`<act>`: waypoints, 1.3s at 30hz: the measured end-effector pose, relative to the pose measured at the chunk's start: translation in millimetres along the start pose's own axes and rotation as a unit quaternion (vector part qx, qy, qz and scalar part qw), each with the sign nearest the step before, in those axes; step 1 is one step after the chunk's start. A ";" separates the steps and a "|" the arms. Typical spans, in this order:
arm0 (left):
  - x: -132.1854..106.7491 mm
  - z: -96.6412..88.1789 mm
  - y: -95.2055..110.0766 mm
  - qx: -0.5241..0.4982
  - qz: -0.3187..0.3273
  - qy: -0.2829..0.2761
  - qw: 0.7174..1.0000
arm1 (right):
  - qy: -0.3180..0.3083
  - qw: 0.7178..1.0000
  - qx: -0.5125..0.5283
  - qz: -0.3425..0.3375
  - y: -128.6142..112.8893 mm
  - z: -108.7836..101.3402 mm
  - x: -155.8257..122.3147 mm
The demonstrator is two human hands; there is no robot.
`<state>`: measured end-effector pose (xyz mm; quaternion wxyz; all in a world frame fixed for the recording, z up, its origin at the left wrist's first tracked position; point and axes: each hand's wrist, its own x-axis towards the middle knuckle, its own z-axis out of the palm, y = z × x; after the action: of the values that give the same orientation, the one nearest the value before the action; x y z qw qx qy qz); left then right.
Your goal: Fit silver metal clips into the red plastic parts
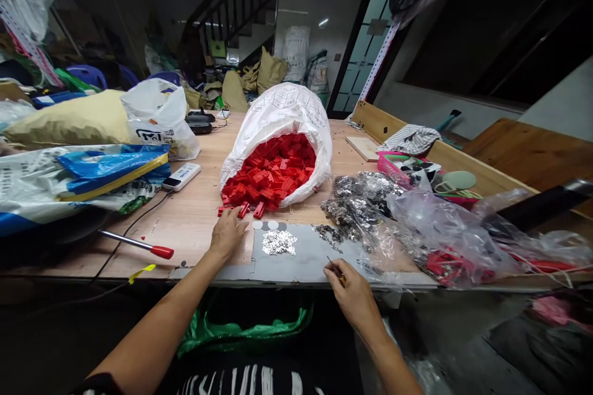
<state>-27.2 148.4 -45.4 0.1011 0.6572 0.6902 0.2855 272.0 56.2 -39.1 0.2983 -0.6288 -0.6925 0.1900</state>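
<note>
In the head view, we see the left hand (228, 233) at the loose red blocks (259, 210) in front of the sack (290, 105); we cannot tell whether it grips one. The right hand (353, 293) is closed around a thin tool (341, 279) near the front edge of the grey mat (310, 259). Silvery bits (279, 242) lie heaped on that mat, between the hands. We judge that the sack, on its side and open towards us, could spill blocks onto the bits if its lip were tugged. A careless sweep could mix in the darker metal parts (345, 213) just beside, or push bits over the edge.
</note>
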 end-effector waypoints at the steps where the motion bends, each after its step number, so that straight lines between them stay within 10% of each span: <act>1: 5.1 2.2 2.6 0.002 -0.002 -0.001 1.000 | 0.021 1.000 -0.005 0.000 5.4 -2.3 0.7; 10: 13.5 5.2 11.5 -0.042 -0.026 -0.021 0.999 | 0.133 0.989 -0.069 0.010 41.2 -5.7 8.5; 18: -43.5 -21.8 23.0 -0.246 -0.052 -0.091 0.964 | 0.103 0.986 -0.129 0.011 48.6 -1.2 10.7; 20: -64.8 -31.4 29.1 -0.328 -0.065 -0.142 0.932 | 0.085 0.987 -0.136 0.008 44.6 -2.6 10.2; 23: -93.2 -44.2 34.2 -0.588 -0.161 -0.254 0.751 | 0.078 0.989 -0.128 0.015 40.3 -4.9 9.2; 26: -113.1 -49.3 34.4 -0.648 -0.222 -0.313 0.658 | 0.085 0.988 -0.123 0.028 38.4 -6.2 8.0; 39: -128.4 -39.9 37.8 -0.709 -0.275 -0.286 0.583 | 0.075 0.974 -0.210 0.029 38.6 -6.7 18.7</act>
<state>-0.8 13.0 -23.1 0.8009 0.2028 0.3517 0.4402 305.0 79.2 -55.5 0.2049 -0.7096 -0.6741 0.0010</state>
